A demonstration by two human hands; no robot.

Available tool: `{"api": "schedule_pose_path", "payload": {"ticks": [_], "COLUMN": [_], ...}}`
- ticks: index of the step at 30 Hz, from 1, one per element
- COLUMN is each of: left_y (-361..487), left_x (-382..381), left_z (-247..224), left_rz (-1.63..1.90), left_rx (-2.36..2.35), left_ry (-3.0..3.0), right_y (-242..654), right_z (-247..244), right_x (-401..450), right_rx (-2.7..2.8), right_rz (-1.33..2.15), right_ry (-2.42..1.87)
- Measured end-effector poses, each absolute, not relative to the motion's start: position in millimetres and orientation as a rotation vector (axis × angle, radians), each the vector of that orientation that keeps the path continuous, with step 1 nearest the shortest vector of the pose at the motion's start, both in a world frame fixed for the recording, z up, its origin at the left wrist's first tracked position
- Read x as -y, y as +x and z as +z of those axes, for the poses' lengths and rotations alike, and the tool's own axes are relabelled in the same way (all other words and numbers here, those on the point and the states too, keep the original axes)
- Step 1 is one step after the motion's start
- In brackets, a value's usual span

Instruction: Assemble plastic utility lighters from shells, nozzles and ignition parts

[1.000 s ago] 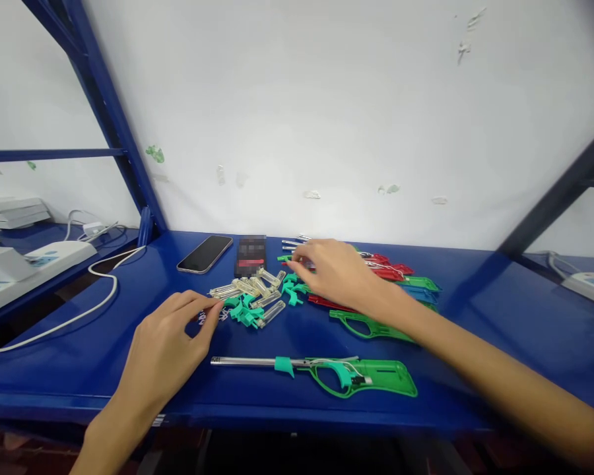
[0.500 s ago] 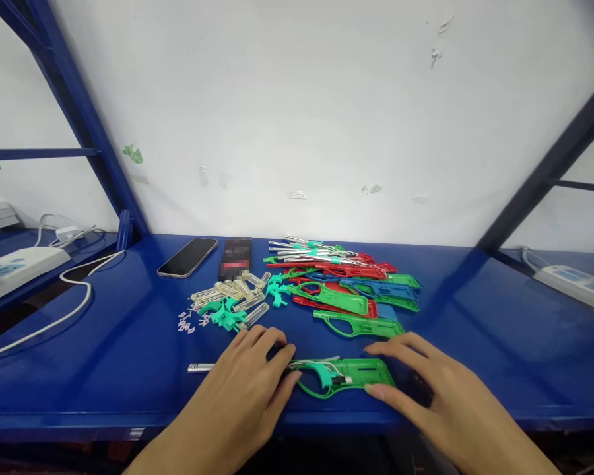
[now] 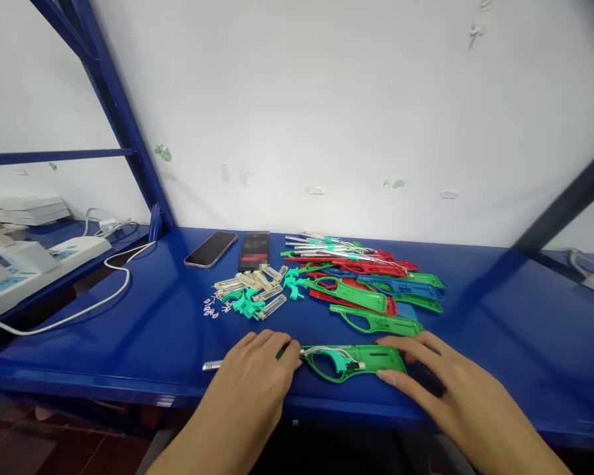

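In front of me on the blue table lies a green lighter half-shell (image 3: 381, 357), its open side up. A teal trigger (image 3: 340, 359), white wires and a dark igniter piece sit inside it. My left hand (image 3: 257, 369) is closed over the barrel part, hiding most of it; a silver metal tube (image 3: 212, 365) sticks out to its left. My right hand (image 3: 450, 376) grips the wide handle end, thumb at the near edge and index finger at the far edge. Just beyond lies another green half-shell (image 3: 376, 320).
Behind are piled red, blue and green shells (image 3: 376, 267) with metal tubes. Further left are teal triggers (image 3: 245, 302), clear plastic tanks (image 3: 272, 305) and tiny pink pieces (image 3: 208, 308). A phone (image 3: 210, 250), a dark box (image 3: 255, 251) and a white cable (image 3: 123, 290) lie at left.
The camera view has swung left, so everything appears shifted to the right. My left thumb and index finger have closed together over the barrel. The right hand keeps its hold on the handle end.
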State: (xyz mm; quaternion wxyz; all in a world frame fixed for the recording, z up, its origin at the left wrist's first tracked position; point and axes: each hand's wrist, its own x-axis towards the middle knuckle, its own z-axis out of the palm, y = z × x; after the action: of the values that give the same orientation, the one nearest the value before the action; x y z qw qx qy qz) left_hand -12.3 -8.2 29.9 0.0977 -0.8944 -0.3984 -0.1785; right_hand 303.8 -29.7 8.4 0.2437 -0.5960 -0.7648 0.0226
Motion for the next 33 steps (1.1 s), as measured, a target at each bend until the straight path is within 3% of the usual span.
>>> {"api": "schedule_pose_path", "payload": {"ticks": [33], "left_y": [9.8], "left_x": [-9.4], "left_z": [27.8], "left_rz": [-0.943], "left_rx": [1.078], "left_ry": [-2.585], "right_y": [295.5], "right_z": [16.1], "right_x": [31.4], "right_rx": [2.092], "right_rz": [0.03], "right_ry": [-1.791]}}
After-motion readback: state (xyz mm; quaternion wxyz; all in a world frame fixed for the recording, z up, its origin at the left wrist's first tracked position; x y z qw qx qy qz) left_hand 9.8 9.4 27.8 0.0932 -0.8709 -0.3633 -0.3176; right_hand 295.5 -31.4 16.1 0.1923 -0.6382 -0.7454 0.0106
